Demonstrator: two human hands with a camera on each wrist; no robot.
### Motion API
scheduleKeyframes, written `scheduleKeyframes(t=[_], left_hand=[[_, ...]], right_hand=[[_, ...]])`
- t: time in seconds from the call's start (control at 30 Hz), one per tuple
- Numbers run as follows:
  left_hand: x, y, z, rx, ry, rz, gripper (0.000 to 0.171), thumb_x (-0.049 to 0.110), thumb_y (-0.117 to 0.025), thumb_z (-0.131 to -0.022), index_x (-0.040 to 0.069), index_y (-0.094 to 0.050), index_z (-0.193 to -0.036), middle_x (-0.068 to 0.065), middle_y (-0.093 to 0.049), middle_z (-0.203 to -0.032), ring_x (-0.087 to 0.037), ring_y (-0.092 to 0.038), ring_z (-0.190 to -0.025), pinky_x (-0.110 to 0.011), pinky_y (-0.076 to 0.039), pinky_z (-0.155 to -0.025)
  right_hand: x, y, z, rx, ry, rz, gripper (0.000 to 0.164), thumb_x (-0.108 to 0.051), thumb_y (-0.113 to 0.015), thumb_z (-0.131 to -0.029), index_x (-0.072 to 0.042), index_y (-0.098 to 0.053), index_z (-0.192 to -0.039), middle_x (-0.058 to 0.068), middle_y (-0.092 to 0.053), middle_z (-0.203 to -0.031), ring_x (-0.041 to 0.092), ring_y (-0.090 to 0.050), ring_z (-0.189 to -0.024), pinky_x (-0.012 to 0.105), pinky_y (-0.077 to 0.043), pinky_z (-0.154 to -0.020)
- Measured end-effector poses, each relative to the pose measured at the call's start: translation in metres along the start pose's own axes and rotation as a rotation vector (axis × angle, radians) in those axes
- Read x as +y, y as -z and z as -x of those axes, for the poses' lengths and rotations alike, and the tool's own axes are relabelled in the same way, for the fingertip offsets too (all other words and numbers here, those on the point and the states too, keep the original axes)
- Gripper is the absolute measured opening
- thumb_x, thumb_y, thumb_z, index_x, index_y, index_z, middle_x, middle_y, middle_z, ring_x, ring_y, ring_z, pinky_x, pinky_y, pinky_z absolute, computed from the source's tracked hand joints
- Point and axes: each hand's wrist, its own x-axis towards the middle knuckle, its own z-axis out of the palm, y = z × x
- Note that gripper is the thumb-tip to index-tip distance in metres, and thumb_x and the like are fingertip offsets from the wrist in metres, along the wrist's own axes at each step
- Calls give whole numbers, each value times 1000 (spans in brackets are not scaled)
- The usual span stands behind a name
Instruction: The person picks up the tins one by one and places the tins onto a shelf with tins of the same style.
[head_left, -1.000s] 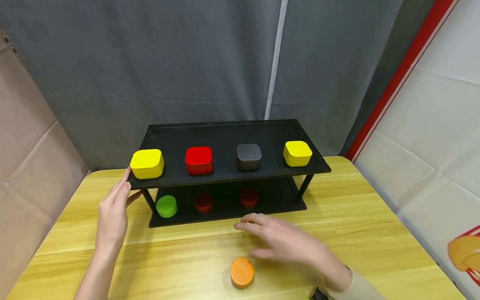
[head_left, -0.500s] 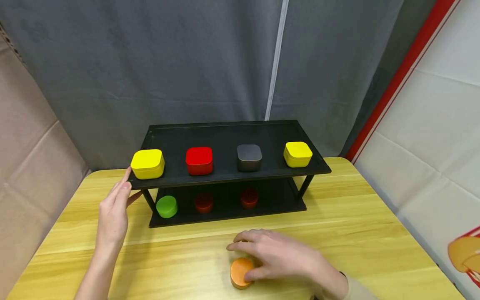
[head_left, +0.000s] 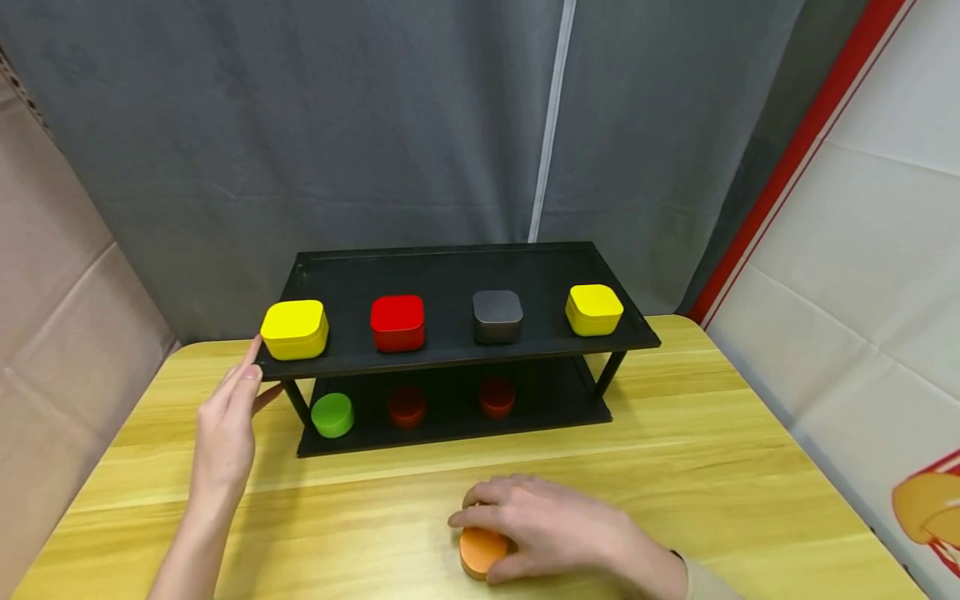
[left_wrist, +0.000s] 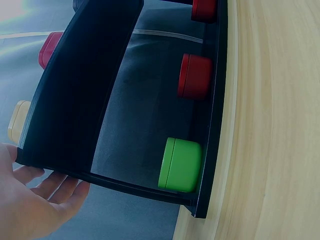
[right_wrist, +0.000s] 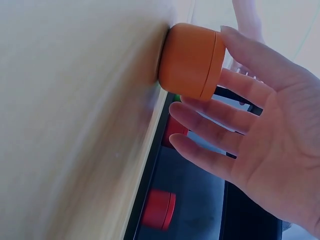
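My left hand (head_left: 227,429) grips the left front corner of a black two-tier shelf (head_left: 450,362), thumb at the edge and fingers spread under the top board in the left wrist view. An orange round lidded container (head_left: 480,552) stands upright on the table before the shelf. My right hand (head_left: 543,525) has its thumb and forefinger around this orange container (right_wrist: 192,61); the other fingers reach past it, apart from it. On the lower tier are a green round container (left_wrist: 181,165) and two red round ones (head_left: 407,407), (head_left: 498,398).
Along the top tier stand a yellow square box (head_left: 295,330), a red one (head_left: 397,323), a dark grey one (head_left: 497,317) and another yellow one (head_left: 594,310). A grey curtain (head_left: 337,125) hangs behind the wooden table (head_left: 720,467). White panels (head_left: 847,275) flank the right side.
My right hand has come down and toward me from above the table, and its thumb and forefinger have closed around the orange container. The left hand and shelf stay put.
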Motion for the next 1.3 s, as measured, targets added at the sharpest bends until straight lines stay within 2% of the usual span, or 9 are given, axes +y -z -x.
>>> scheduleKeyframes(t=[0.4, 0.7, 0.97, 1.3], left_hand=[[0, 0, 0, -3, 5, 2, 47, 36, -35, -113, 23, -39, -158, 4, -38, -167, -5, -43, -146, 0, -50, -92], [0, -1, 0, 2, 9, 3, 46, 35, -36, -113, 23, -40, -157, 4, -39, -166, -5, -43, -146, 0, -50, -92], [0, -1, -1, 1, 11, 11, 46, 35, -36, -113, 23, -39, -157, 4, -39, -166, -6, -41, -148, 0, -50, -92], [0, -1, -1, 12, 12, 14, 46, 35, -37, -113, 23, -41, -157, 3, -41, -165, -4, -43, -145, 0, -51, -91]], right_hand=[[-2, -2, -1, 0, 30, 4, 47, -41, -75, -93, -30, -63, -137, -14, -65, -121, -3, -53, -93, 9, -47, -82], [-2, -3, -1, 6, 36, -2, 46, -40, -75, -94, -29, -63, -137, -14, -65, -121, -4, -53, -92, 8, -46, -81], [-1, 2, -1, 6, -5, -26, 48, -37, -76, -94, -28, -63, -139, -12, -65, -124, -2, -54, -94, 10, -50, -83], [3, 7, 2, 49, -49, -20, 46, -35, -76, -93, -29, -64, -136, -13, -65, -121, -1, -54, -94, 13, -50, -84]])
